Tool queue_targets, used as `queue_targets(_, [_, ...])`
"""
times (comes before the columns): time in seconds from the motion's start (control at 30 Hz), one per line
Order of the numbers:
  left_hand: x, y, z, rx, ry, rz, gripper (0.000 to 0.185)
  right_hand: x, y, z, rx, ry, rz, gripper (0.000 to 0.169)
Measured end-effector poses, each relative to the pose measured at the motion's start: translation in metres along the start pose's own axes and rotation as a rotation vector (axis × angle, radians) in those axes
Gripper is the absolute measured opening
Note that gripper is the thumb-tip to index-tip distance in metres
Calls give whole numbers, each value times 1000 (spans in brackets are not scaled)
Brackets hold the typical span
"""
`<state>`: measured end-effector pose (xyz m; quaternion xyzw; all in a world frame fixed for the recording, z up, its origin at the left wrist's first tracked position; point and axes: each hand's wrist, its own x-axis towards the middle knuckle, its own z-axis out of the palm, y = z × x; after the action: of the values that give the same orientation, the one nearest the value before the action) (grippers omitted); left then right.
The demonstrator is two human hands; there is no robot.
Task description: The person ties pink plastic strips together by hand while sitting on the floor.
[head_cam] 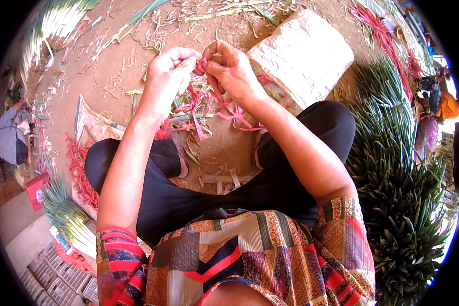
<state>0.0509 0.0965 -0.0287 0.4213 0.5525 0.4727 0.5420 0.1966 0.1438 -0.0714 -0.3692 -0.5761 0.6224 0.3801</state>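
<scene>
My left hand [172, 74] and my right hand [233, 70] meet above the ground in front of my knees. Between their fingertips both pinch a pink strip [202, 65] that looks knotted or bunched. Long ends of pink strip [235, 114] hang below the right hand, over green leaves and the dirt floor. Just right of the right hand lies a large white wrapped block [304, 53] with a crinkled surface. A pile of red strips [82, 172] lies by my left knee.
Bundled green onions [394, 191] are massed along my right side. Another onion bundle [72, 222] lies at lower left, near a red packet [37, 191]. More long onions [57, 23] lie at upper left. Dry leaf scraps litter the dirt floor [111, 76]. Another person [9, 134] is at far left.
</scene>
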Motion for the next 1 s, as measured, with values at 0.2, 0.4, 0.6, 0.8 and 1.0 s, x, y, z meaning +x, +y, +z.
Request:
queue_targets(0.2, [-2,7,-12,8,-112,-159,15,4,6,0,-33,-25,-143,7])
queue_targets(0.4, [-3,3,-13,-37,-100,-123,13,0,-20,-5,133,-85,108,10])
queue_targets(0.6, [-4,3,-3,-27,-6,-140,11,-4,-31,-11,374,-191,359,7])
queue_targets(0.8, [3,-5,-2,109,131,-16,12,-7,-43,-22,179,-347,485,22])
queue_targets(1.0, [-3,-4,5,111,68,63,13,-4,-34,-24,651,-348,576,25])
